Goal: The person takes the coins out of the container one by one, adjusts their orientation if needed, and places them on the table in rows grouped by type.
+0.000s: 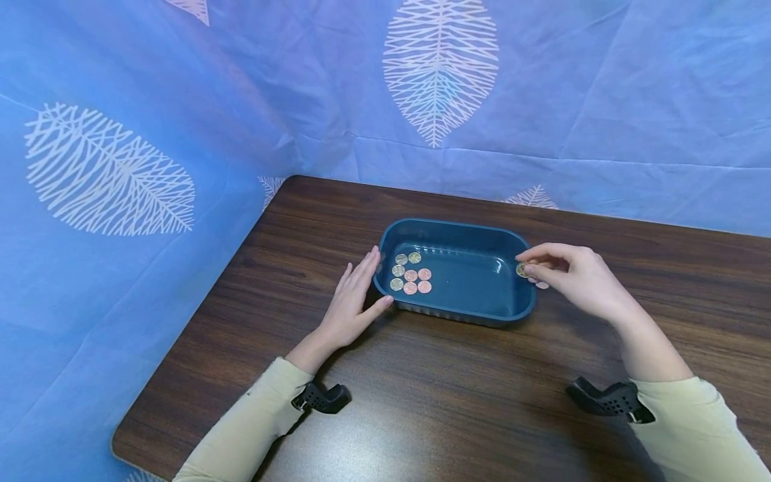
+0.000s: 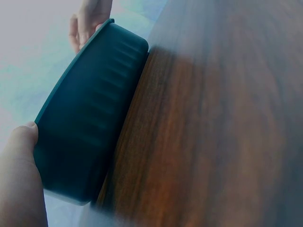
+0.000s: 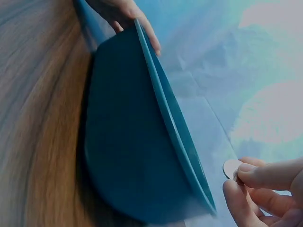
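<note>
Teal, the tray (image 1: 470, 284) sits between my hands, toward the far edge of the wooden tabletop (image 1: 421, 381) and to the right of its far left corner. Eight coins lie flat on its floor, bunched at the left end: four copper-coloured coins (image 1: 424, 274) in a square, with four paler coins (image 1: 398, 270) along their left and far sides. I judge that part done.

What seems left is in my right hand (image 1: 572, 274): I pinch a yellowish coin (image 1: 521, 270) between thumb and fingers, just off the right end of the tray. More coins peep out under my thumb; how many, I can't tell. My left hand (image 1: 349, 308) holds nothing closed in it; its fingers lie extended against the left end, thumb touching the rim by the near left corner, and I'd say it steadies the tray.

For room, the tray floor runs from the bunch all the way to the right wall, so a coin could go down there without touching the others. The raised rim is the edge to get over. A strip of wood separates the tray from the tabletop's far edge, where cloth (image 1: 337, 87) hangs behind; toward me the wood stretches much wider.
</note>
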Tool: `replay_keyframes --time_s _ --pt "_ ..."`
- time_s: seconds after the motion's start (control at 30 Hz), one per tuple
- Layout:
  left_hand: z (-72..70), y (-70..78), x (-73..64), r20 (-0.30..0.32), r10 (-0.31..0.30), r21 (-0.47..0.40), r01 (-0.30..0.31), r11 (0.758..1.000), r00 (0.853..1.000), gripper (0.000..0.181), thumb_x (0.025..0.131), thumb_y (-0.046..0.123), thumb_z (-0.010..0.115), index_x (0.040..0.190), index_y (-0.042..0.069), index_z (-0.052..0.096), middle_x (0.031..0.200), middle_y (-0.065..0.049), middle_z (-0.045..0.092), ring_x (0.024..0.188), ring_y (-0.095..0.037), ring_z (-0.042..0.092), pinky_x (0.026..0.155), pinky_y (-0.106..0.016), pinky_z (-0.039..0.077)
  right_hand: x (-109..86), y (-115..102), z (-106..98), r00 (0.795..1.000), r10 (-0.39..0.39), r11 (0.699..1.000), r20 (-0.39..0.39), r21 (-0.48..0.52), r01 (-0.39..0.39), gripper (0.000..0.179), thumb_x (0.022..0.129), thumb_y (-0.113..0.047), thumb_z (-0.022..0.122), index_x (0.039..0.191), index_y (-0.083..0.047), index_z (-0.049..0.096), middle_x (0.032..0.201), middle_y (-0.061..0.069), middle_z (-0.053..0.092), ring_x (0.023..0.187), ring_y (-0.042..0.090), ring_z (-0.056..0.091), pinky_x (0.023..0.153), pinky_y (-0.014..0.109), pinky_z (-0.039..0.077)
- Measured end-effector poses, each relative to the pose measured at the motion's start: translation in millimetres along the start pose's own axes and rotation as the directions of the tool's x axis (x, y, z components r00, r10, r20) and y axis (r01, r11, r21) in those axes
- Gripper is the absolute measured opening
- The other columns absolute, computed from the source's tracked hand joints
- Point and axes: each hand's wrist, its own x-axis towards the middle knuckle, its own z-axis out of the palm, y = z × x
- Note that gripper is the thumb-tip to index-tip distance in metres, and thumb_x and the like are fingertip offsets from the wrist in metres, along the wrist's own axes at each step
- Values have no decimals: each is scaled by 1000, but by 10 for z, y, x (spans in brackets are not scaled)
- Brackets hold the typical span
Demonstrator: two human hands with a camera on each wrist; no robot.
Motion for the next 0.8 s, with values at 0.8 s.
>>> replay_keyframes --time_s 0.8 --pt "-15 2 -6 12 -10 -8 10 1000 1000 80 96 62 35 155 12 13 160 0 12 144 -14 11 111 -58 10 -229 633 180 984 157 987 87 4 -158 25 96 -19 60 112 0 59 95 10 66 75 13 65 67 28 49"
